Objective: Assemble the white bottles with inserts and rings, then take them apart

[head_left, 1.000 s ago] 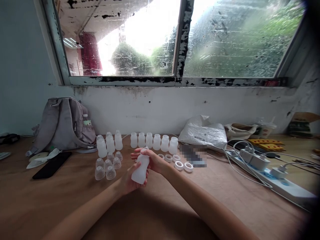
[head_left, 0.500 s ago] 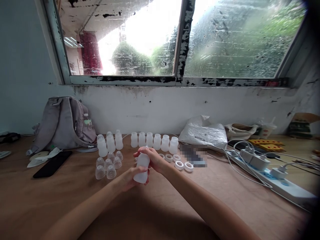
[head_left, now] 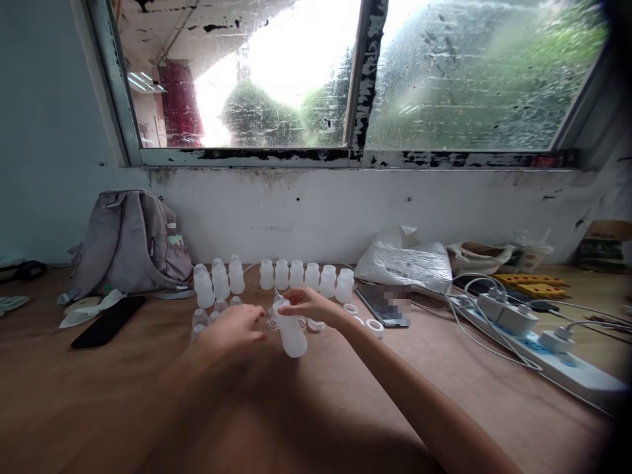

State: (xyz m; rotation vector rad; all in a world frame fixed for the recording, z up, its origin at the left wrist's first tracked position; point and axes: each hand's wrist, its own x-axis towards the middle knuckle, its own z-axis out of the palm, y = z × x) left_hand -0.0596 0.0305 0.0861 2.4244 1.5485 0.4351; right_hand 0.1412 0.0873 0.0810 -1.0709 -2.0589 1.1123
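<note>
My right hand (head_left: 310, 304) grips a frosted white baby bottle (head_left: 294, 339) by its neck. The bottle leans, with a pointed clear teat (head_left: 277, 295) at its top. My left hand (head_left: 232, 332) is apart from the bottle, to its left, slightly blurred, with fingers stretched out and nothing seen in them. It partly hides several clear dome caps (head_left: 200, 318). White collar rings (head_left: 374, 328) lie to the right, some hidden behind my right arm. Small clear teats (head_left: 271, 322) lie behind the held bottle.
Three capped bottles (head_left: 220, 280) stand at the back left, beside a row of several uncapped bottles (head_left: 312, 279). A grey backpack (head_left: 123, 243) and black phone (head_left: 107, 322) are left. Rightward are another phone (head_left: 382, 306), a silver bag (head_left: 405, 260) and a cabled power strip (head_left: 577, 375).
My left hand has let go of the bottle and moved left over the dome caps. The bottle, in my right hand, has shifted slightly right and now leans the other way.
</note>
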